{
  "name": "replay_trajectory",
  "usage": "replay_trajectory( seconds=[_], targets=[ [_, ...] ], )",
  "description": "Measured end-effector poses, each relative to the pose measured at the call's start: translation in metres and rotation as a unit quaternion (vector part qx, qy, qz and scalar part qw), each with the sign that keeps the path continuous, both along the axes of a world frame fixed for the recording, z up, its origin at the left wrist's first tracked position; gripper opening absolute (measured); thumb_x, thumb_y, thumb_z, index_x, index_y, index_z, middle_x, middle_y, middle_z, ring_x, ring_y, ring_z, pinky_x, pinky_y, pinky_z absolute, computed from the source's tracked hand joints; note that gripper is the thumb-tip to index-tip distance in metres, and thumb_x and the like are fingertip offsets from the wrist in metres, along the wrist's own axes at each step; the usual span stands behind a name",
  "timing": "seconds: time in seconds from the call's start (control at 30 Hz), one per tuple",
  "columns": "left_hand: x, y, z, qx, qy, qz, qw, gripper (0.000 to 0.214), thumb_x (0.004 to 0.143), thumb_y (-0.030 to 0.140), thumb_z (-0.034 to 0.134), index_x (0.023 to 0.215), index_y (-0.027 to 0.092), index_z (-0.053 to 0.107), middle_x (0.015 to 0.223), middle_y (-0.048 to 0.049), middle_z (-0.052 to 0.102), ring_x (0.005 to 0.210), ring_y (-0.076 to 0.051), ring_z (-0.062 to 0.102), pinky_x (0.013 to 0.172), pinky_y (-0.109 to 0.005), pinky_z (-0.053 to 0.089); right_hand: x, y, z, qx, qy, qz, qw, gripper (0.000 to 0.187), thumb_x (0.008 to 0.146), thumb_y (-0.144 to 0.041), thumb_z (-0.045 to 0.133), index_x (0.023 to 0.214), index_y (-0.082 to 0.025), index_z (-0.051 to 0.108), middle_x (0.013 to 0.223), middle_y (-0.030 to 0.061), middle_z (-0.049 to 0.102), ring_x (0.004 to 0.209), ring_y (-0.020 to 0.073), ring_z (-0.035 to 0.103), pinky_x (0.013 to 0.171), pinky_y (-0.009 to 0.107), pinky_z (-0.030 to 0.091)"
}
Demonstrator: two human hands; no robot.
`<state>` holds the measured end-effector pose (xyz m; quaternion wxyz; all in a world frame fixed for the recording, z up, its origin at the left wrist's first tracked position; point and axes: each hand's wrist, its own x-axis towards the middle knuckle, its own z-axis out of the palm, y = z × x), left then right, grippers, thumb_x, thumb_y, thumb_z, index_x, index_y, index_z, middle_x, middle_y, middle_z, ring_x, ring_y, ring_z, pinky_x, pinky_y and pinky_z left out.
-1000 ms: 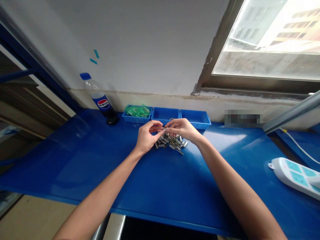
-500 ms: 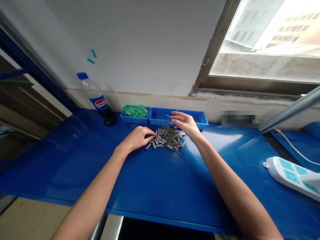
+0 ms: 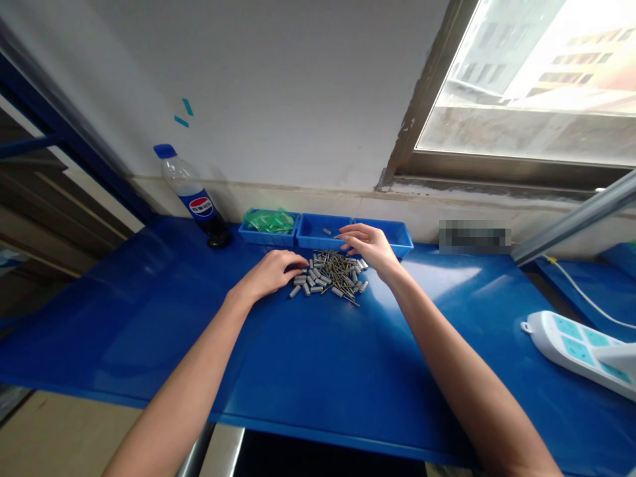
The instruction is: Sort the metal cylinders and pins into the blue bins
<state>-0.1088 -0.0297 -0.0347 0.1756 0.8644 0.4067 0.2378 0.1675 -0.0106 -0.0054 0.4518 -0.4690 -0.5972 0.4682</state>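
Note:
A pile of small silver metal cylinders point(image 3: 315, 273) and thin brass-coloured pins point(image 3: 338, 271) lies on the blue table. At the pile's left edge is my left hand point(image 3: 275, 271), its thumb and fingers slightly apart by the cylinders; nothing shows in its grasp. Behind the pile, my right hand point(image 3: 370, 246) hovers at the front of the middle blue bin point(image 3: 311, 241) and the right blue bin point(image 3: 405, 246), fingers loosely spread and pointing left. A single silver cylinder point(image 3: 326, 232) rests in the middle bin.
On the left, another blue bin point(image 3: 248, 236) holds green plastic packets point(image 3: 271, 220). A cola bottle point(image 3: 199, 199) stands by the wall. A white power strip point(image 3: 571, 344) lies at the table's right, and a metal-framed window point(image 3: 497, 165) is above.
The silver cylinder near my right fingertips now lies in the middle bin. My left thumb and fingers have parted slightly at the pile's edge. My right hand has barely shifted.

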Motion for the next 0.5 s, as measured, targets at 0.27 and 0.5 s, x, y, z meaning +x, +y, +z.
replay_trajectory(
  seconds=[0.27,0.5],
  targets=[
    [0.025,-0.009,0.004,-0.027,-0.281,0.1,0.954,0.035,0.083,0.034,0.082,0.114,0.02,0.072,0.094,-0.0046,0.078,0.087,-0.021,0.077,0.086,-0.033,0.064,-0.002,-0.004,-0.001,0.002,-0.05,0.073,0.996,0.025,0.087,-0.033,0.071,0.105,-0.017,0.076,0.083,0.0076,0.079,0.07,0.0173,0.071,0.064,0.028,0.055],
    [0.045,-0.015,0.0,-0.076,-0.372,0.103,0.92,0.042,0.073,0.036,0.09,0.106,0.019,0.07,0.09,-0.0035,0.074,0.086,-0.022,0.079,0.085,-0.035,0.067,-0.01,-0.015,0.007,-0.027,-0.057,0.198,0.978,0.032,0.086,-0.04,0.077,0.107,-0.017,0.077,0.08,0.0062,0.079,0.072,0.0173,0.072,0.064,0.027,0.054]
  ],
)
